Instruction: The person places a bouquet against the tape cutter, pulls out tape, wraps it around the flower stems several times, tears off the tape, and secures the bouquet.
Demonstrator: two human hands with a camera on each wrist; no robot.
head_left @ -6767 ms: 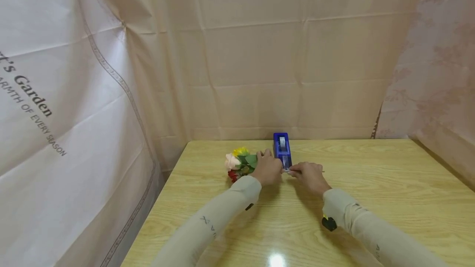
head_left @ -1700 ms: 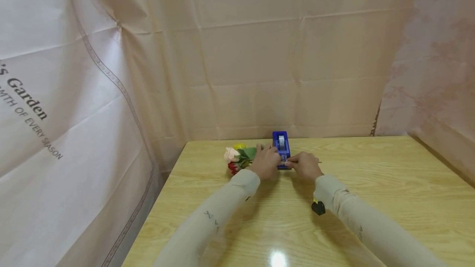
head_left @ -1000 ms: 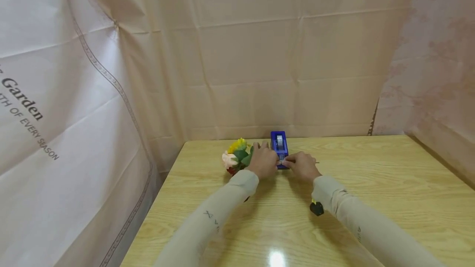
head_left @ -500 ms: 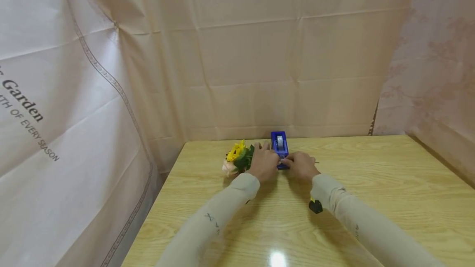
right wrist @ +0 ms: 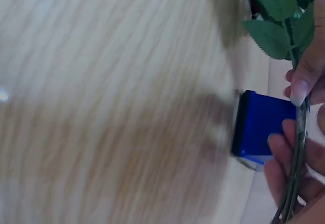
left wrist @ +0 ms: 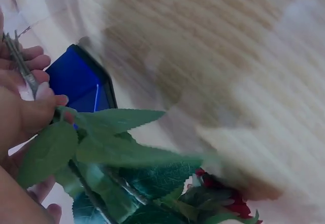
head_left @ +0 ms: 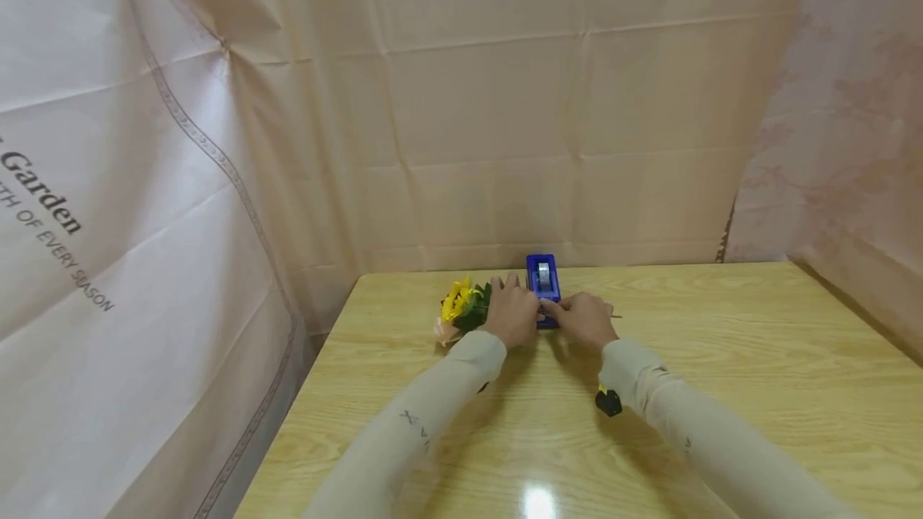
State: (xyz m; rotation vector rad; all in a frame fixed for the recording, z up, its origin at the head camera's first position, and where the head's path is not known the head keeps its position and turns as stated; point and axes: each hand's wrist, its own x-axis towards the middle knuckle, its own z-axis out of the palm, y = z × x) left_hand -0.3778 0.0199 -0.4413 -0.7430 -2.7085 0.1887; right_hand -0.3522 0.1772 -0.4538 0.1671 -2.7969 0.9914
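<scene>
A: Left hand (head_left: 513, 315) is gripping the bunch of artificial flowers with green wire stems (head_left: 461, 304); right hand (head_left: 586, 319) is pinching those stems in front of the blue plastic tape dispenser (head_left: 543, 279), on the light wooden table (head_left: 721, 359).

B: Probably binding. Best keeping stems bunched tight, level.

Curtained booth: draped printed sheets (head_left: 108, 207), wooden table (head_left: 757, 359).

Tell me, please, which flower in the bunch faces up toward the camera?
The yellow flower, topmost in the bunch; the pink one lies beneath it against the table.
</scene>
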